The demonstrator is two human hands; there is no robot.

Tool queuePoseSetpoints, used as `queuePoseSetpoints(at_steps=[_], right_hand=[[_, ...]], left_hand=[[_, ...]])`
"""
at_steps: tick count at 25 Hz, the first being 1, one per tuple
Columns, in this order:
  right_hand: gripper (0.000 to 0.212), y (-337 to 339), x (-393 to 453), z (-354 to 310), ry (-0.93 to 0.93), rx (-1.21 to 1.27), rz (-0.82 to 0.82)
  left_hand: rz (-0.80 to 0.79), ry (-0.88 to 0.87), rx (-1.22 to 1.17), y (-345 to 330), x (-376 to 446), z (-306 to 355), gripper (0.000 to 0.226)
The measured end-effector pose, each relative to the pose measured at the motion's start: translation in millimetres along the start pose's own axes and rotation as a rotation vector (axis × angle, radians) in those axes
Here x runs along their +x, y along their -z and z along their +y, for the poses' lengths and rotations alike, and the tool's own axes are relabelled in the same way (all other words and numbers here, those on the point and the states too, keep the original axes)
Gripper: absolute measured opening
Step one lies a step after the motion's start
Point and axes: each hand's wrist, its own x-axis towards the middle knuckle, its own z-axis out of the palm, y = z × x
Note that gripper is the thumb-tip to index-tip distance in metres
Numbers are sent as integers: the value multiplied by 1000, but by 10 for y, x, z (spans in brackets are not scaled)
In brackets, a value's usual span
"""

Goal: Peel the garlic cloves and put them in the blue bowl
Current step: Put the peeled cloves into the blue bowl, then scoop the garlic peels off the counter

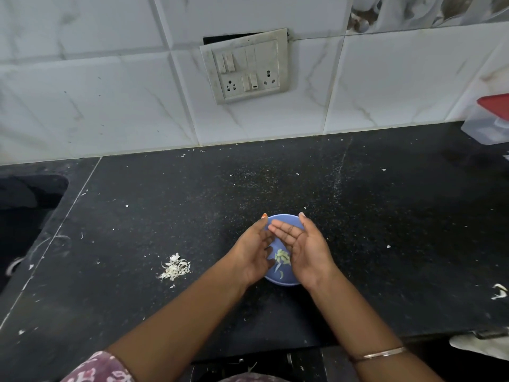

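Blue bowl on black worktop, centre-low in view. Pale peeled garlic cloves inside. Left hand at bowl's 9 o'clock rim, right hand at 3 o'clock, palms facing, fingers straight, holding nothing. Peel pile on worktop at 9 o'clock, well apart from bowl.

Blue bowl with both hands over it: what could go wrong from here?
1. Both hands, left hand and right hand, hover open over the small blue bowl; a knock could tip out the garlic cloves.
2. The pile of peels lies close by and could get swept in.
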Motion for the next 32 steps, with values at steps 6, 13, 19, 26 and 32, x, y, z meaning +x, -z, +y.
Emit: queuePoseSetpoints(at_steps=[6,13,19,26,32], right_hand=[[41,-241,-159,30,100,-25,-26],[29,-783,-283,203,232,-71,-93],[23,-1284,-155,545,206,-241,-165],[24,-1459,255,1046,194,-625,-113],[50,-1378,576,1371,575,-1544,-150]], left_hand=[[-49,-47,-30,146,-147,110,28],[-35,-217,-64,716,-337,282,14],[26,-342,-71,1451,-490,390,23],[250,-396,-2,2108,-439,351,15],[502,-415,153,2400,-256,177,14]])
